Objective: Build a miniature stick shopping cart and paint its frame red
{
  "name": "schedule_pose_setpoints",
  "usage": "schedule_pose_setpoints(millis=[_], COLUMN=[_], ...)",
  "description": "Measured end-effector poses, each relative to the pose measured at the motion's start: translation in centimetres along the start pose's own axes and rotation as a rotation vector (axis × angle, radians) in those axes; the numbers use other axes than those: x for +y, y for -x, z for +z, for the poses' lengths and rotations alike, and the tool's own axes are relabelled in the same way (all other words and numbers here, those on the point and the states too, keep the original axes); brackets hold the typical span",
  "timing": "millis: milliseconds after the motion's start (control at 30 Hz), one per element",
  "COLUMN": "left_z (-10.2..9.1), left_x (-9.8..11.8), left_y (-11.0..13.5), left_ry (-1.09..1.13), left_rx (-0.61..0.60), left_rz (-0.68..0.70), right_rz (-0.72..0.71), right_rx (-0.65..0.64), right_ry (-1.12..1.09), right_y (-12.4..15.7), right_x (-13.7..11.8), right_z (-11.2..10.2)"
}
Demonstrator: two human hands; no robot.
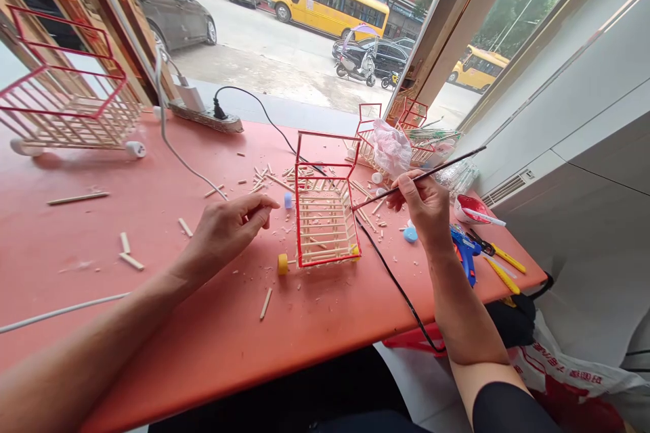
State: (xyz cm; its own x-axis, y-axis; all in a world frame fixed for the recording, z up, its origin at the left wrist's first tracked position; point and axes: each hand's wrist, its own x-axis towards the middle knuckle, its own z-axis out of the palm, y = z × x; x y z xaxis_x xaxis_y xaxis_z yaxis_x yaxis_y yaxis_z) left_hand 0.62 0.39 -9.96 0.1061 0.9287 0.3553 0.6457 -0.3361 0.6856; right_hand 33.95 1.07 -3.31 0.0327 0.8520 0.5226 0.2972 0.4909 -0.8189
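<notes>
A small shopping cart (pixel 325 226) made of light wooden sticks stands on the table in front of me. Red paint coats its upper rim and raised handle frame, and yellow and blue caps serve as wheels. In my right hand (pixel 421 203) is a thin dark paintbrush (pixel 447 164), pinched between thumb and fingers. The brush's tip meets the right side of the cart's red rim. My left hand (pixel 231 226) hovers just left of the cart, fingers loosely curled and thumb slightly apart, with nothing visible in it.
Stick pieces (pixel 132 261) lie scattered over the red table (pixel 203 352). A larger cart (pixel 66 101) stands left, near a power strip (pixel 206 115). Rightward are a red paint cup (pixel 472 208), a blue glue gun (pixel 466 252) and yellow-handled pliers (pixel 508 258). A black cable (pixel 396 284) passes the cart.
</notes>
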Motion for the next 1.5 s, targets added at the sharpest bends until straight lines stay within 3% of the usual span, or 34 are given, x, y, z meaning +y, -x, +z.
schedule_pose_setpoints(millis=[900, 1067, 1500], left_z=[-0.3, -0.3, -0.2], left_x=[0.4, 0.4, 0.4], left_y=[0.0, 0.0, 0.0], left_ry=[-0.006, -0.007, 0.003], left_rx=[-0.032, -0.042, -0.021], left_rz=[-0.021, -0.025, -0.026], right_rz=[-0.037, -0.068, -0.001], right_rx=[-0.057, -0.008, -0.114], right_ry=[0.029, -0.001, -0.044], right_y=[-0.3, -0.4, -0.3], right_x=[0.3, 0.3, -0.4], right_z=[-0.6, -0.6, -1.0])
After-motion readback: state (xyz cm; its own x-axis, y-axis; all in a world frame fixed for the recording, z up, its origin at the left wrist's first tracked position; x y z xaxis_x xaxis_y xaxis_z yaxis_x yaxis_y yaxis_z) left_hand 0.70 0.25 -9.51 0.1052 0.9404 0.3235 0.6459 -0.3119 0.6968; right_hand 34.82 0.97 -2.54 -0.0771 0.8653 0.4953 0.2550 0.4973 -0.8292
